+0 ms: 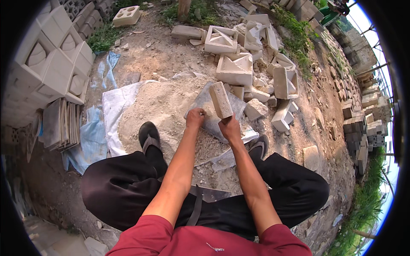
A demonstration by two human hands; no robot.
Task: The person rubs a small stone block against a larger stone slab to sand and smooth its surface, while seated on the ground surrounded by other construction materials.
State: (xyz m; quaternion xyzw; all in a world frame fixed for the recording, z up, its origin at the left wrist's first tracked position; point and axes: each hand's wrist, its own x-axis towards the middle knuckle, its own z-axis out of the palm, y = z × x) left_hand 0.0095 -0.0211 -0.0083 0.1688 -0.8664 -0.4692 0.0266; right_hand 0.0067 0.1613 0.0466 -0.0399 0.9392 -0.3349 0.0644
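Wears a red shirt [192, 239] bearing a pale chest print [215, 248], too small to read. Grips a wooden mallet [221, 100] in the right hand [230, 129], over the grey slab [211, 123]; curls the left hand [195, 118] narrowly near its left corner, hard to tell if holding anything. Faces broken blocks [234, 77] beyond its far edge.

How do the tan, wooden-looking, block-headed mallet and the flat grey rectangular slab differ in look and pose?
The tan, wooden-looking, block-headed mallet has a thick, narrow head, while the flat grey rectangular slab is broad and thin. The mallet is warm tan; the slab is dull grey. The mallet is gripped in the right hand, whereas the slab lies on pale powder. Both have straight edges.
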